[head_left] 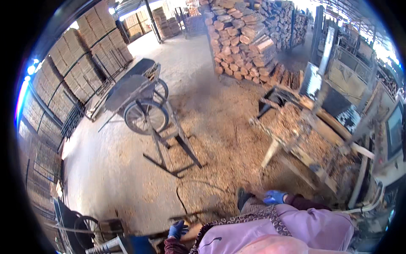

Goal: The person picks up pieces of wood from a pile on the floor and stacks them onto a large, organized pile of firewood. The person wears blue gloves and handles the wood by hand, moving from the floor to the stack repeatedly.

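My left hand [178, 229], in a blue glove with a dark red sleeve, is low in the view, left of my body. Its fingers curl against the edge of a pale piece of wood [193, 233], which is partly hidden by the hand and my clothing. My right hand [275, 197], also blue-gloved, hangs beside my leg at the right. Its fingers are loosely apart, and I see nothing in them. Close to this hand stands a machine bench [292, 146] covered in wood chips.
A two-wheeled cart [131, 93] stands ahead on the left. Split logs [237, 42] are stacked high behind it. Tall stacks of boards [69, 63] line the left side. Wood chips [215, 139] litter the floor, with a dark cable [179, 197] near my feet.
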### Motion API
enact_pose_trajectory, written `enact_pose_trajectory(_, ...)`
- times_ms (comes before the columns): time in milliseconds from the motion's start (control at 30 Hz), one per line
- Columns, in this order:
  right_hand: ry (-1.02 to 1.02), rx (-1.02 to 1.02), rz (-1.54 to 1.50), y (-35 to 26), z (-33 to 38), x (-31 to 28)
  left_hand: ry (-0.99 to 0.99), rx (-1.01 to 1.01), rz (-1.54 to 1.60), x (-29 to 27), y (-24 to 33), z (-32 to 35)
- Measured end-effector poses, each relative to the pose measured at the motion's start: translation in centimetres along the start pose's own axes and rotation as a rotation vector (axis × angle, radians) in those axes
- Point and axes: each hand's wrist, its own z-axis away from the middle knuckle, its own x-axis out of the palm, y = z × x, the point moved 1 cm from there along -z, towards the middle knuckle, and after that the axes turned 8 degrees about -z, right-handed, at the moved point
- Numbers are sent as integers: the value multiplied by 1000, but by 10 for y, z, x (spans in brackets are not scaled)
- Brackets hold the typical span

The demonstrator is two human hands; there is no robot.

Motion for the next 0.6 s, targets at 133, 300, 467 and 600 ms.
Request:
enact_pose_trajectory(133, 13, 52, -385, 36, -157, -95, 75, 55, 46, -87, 110, -214)
enact_pose_trajectory(300, 6, -199, 138, -16, -409, -296, 72, 91, 197, -115, 230, -400)
enact_pose_trajectory(467, 120, -95, -167, -121, -566, -557, 16, 283, 267, -132, 354, -599)
enact_pose_trajectory(600, 297, -81, 61, -96, -686, -695, -121, 272, 167, -165, 429, -800)
